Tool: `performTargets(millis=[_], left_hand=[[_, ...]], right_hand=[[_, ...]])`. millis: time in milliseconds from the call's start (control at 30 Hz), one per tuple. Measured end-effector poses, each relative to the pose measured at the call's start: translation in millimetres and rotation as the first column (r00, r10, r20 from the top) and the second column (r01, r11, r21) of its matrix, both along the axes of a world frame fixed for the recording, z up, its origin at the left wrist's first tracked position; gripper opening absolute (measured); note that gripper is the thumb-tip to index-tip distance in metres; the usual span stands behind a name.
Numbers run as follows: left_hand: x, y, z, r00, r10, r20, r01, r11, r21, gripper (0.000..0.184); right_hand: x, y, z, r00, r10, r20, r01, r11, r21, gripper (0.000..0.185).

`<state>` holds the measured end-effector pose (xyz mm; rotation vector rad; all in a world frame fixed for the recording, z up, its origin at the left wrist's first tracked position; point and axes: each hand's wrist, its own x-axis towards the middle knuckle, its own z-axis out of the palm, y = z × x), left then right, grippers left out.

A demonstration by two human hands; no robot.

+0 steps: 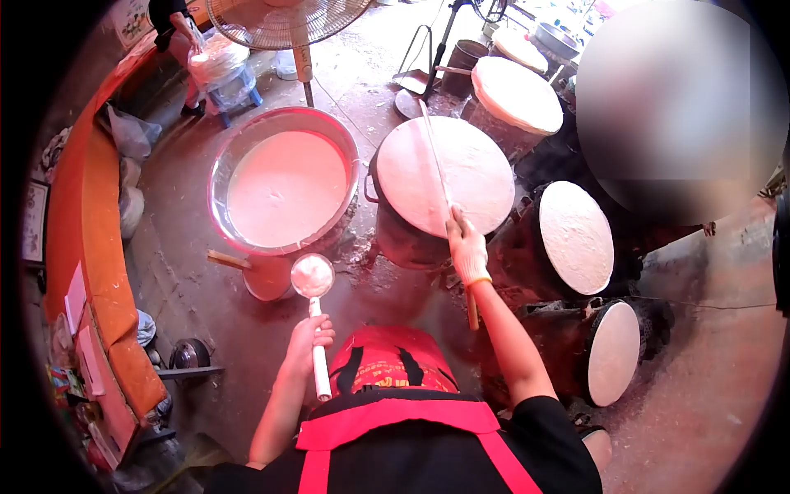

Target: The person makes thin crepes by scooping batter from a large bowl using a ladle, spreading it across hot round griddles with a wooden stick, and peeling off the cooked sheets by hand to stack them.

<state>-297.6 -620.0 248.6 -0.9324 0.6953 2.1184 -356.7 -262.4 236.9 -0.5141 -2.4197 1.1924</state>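
Observation:
My left hand (306, 342) is closed round the white handle of a ladle (313, 276), whose bowl holds pale batter. Just beyond the ladle stands a wide metal basin (216, 198) of pale batter (288, 189). My right hand, in a light glove (467, 251), grips a long thin spatula (436, 152) with a wooden handle end showing below the wrist. The blade lies across a round griddle (371, 188) covered by a thin pale sheet of batter (469, 177). Whether the blade touches the sheet I cannot tell.
More round griddles bearing pale sheets stand to the right, including one beside me (576, 239) and one farther back (518, 95). A small pot (267, 280) sits below the basin. A fan (288, 20) stands behind it. Another person (177, 41) is at upper left, near an orange-covered counter (82, 222).

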Motion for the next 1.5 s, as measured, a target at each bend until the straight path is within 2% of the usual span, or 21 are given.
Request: performTargets(millis=[100, 133, 267, 300, 367, 400, 467, 567, 600, 633, 767, 867, 967, 1033, 1167, 1233, 1300, 1333, 1367, 1433, 1500], left_hand=[[-1.9, -9.8, -3.1, 1.000, 0.010, -0.018, -0.010, 1.000, -0.003, 0.012], [-4.6, -7.5, 2.2, 0.999, -0.006, -0.045, 0.005, 1.000, -0.026, 0.012], [-16.1, 5.5, 14.6, 0.982, -0.142, -0.125, 0.132, 0.987, -0.087, 0.011], [-19.2, 12.9, 19.1, 0.972, -0.189, -0.141, 0.175, 0.979, -0.105, 0.011], [-24.0, 31.4, 28.6, 0.945, -0.280, -0.169, 0.259, 0.956, -0.138, 0.008], [-25.0, 39.2, 28.2, 0.923, -0.337, -0.184, 0.317, 0.939, -0.129, 0.008], [-24.9, 63.1, 32.1, 0.868, -0.443, -0.225, 0.433, 0.896, -0.097, 0.008], [-15.0, 113.2, 33.6, 0.808, -0.567, -0.160, 0.572, 0.820, -0.017, 0.008], [-9.8, 131.3, 32.5, 0.793, -0.599, -0.111, 0.608, 0.791, 0.072, 0.008], [-4.3, 151.6, 30.1, 0.775, -0.629, -0.055, 0.629, 0.761, 0.157, 0.008], [38.9, 235.5, 37.1, 0.610, -0.778, 0.151, 0.654, 0.602, 0.458, 0.006], [82.7, 294.2, 46.4, 0.477, -0.831, 0.286, 0.611, 0.548, 0.571, 0.009], [148.1, 347.8, 72.9, 0.369, -0.859, 0.354, 0.582, 0.511, 0.633, 0.010], [185.5, 382.2, 76.7, 0.323, -0.888, 0.327, 0.630, 0.460, 0.626, 0.014], [255.3, 439.9, 106.9, 0.277, -0.898, 0.341, 0.705, 0.431, 0.563, 0.020], [280.5, 461.6, 109.6, 0.237, -0.934, 0.268, 0.757, 0.350, 0.552, 0.020], [296.8, 481.1, 110.5, 0.173, -0.970, 0.173, 0.827, 0.238, 0.509, 0.020], [304.5, 486.1, 113.0, 0.166, -0.973, 0.160, 0.833, 0.225, 0.505, 0.019], [310.6, 496.0, 111.7, 0.129, -0.982, 0.136, 0.858, 0.180, 0.482, 0.019], [323.4, 519.3, 107.7, 0.048, -0.995, 0.089, 0.894, 0.082, 0.441, 0.018], [337.8, 539.9, 108.3, -0.014, -0.996, 0.092, 0.905, 0.027, 0.426, 0.016]], right_hand=[[-20.2, -29.5, 9.1, 0.921, 0.028, 0.389, -0.076, 0.991, 0.109, 0.038], [-15.6, -42.2, 9.7, 0.913, 0.085, 0.399, -0.110, 0.993, 0.039, 0.036], [24.8, -56.3, 1.1, 0.972, 0.190, 0.139, -0.140, 0.940, -0.311, 0.039], [39.5, -57.7, 28.1, 0.953, 0.124, 0.276, -0.069, 0.977, -0.200, 0.042], [70.1, -45.0, 31.8, 0.998, 0.066, -0.010, -0.066, 0.952, -0.299, 0.048], [87.3, -37.5, 33.3, 1.000, 0.019, -0.006, -0.019, 0.891, -0.453, 0.053], [131.1, -16.5, 40.1, 0.968, -0.147, 0.202, 0.234, 0.819, -0.523, 0.049], [212.0, 14.1, 67.6, 0.894, -0.196, 0.404, 0.429, 0.635, -0.642, 0.027], [243.2, 21.1, 50.9, 0.891, -0.387, 0.237, 0.448, 0.831, -0.329, 0.023], [271.1, 30.9, 33.6, 0.866, -0.498, 0.030, 0.497, 0.867, 0.045, 0.021], [404.1, 71.6, 46.8, 0.607, -0.727, 0.321, 0.719, 0.674, 0.169, 0.025], [518.5, 97.8, 22.8, 0.477, -0.803, 0.357, 0.798, 0.566, 0.206, 0.026], [604.9, 108.4, 26.7, 0.265, -0.922, 0.282, 0.867, 0.356, 0.350, 0.024], [644.1, 118.0, 44.8, 0.088, -0.921, 0.379, 0.855, 0.265, 0.445, 0.022], [698.7, 157.0, 23.0, 0.012, -0.957, 0.291, 0.847, 0.164, 0.505, 0.028], [705.1, 177.6, 20.4, -0.012, -0.947, 0.321, 0.884, 0.141, 0.446, 0.064], [702.5, 190.2, 33.3, -0.016, -0.879, 0.476, 0.922, 0.172, 0.348, 0.079], [699.7, 192.9, 39.0, -0.029, -0.876, 0.481, 0.880, 0.206, 0.428, 0.088], [696.3, 195.8, 47.2, -0.139, -0.823, 0.550, 0.828, 0.208, 0.521, 0.072], [707.8, 209.6, 18.9, -0.151, -0.859, 0.489, 0.849, 0.140, 0.509, 0.045], [716.0, 208.1, 5.6, -0.169, -0.923, 0.346, 0.836, 0.052, 0.546, 0.034]])
